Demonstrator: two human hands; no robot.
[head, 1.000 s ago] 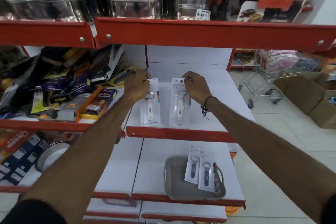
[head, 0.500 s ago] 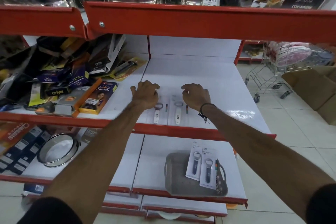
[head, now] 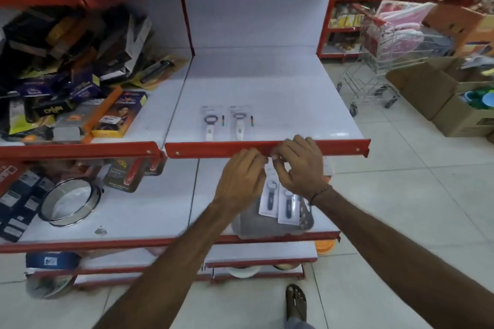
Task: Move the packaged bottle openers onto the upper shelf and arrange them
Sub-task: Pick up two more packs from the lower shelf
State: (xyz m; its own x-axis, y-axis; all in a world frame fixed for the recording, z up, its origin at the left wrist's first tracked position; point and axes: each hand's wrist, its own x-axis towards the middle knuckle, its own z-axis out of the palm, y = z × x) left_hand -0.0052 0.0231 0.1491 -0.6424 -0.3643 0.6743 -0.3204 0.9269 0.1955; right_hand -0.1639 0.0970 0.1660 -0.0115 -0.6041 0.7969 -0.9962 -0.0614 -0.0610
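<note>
Two carded white bottle openers (head: 211, 124) (head: 239, 124) lie side by side near the front of the upper white shelf (head: 280, 104). Below, on the lower shelf, two carded dark bottle openers (head: 270, 199) (head: 288, 207) rest on a grey tray (head: 248, 224). Both my hands are down over them. My left hand (head: 240, 179) curls its fingers onto the top edge of the left card, and my right hand (head: 299, 165) pinches the top edge of the right card. The card tops are mostly hidden by my fingers.
The red lip of the upper shelf (head: 213, 149) runs just above my hands. Boxed goods (head: 80, 83) pile up on the left bay, and a round sieve (head: 70, 201) lies lower left. A shopping trolley (head: 379, 67) and cardboard boxes (head: 441, 99) stand on the right.
Both hands have left the white openers on the upper shelf and dropped to the dark openers on the lower shelf. The view has tilted down.
</note>
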